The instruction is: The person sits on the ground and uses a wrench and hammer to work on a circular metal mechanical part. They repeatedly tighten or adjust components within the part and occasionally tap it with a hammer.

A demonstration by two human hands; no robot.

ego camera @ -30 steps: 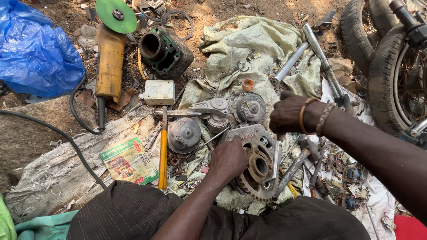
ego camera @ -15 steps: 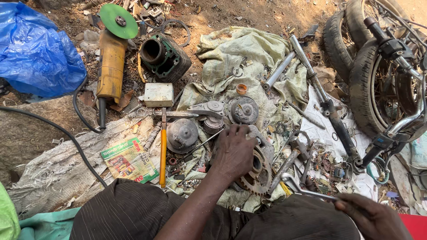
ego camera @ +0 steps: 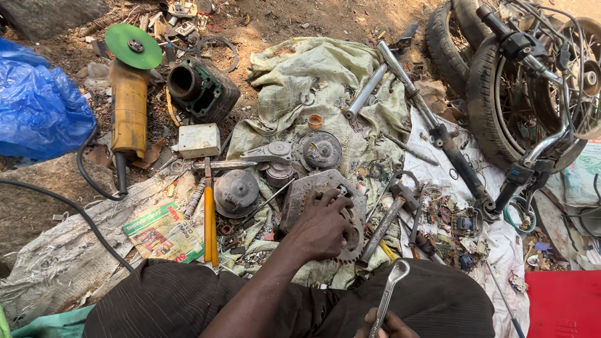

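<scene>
Since half a second ago the right hand [ego camera: 389,325] has drawn in near the lap, fingers closed around a shiny steel ring spanner [ego camera: 389,294]. The left hand [ego camera: 323,225] stays spread flat, pressing the toothed, grimy sprocket plate [ego camera: 313,194] lying on the crumpled cloth [ego camera: 313,69], right of the yellow-handled hammer [ego camera: 210,219].

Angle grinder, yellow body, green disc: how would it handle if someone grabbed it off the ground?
The angle grinder looks solid and probably heavy for its size. Its rounded body lies flat on dirt, so it might roll slightly if nudged. The black cord trails loosely across the ground and would likely drag or snag on nearby scrap. The green disc looks thin and probably the most fragile part.
</scene>
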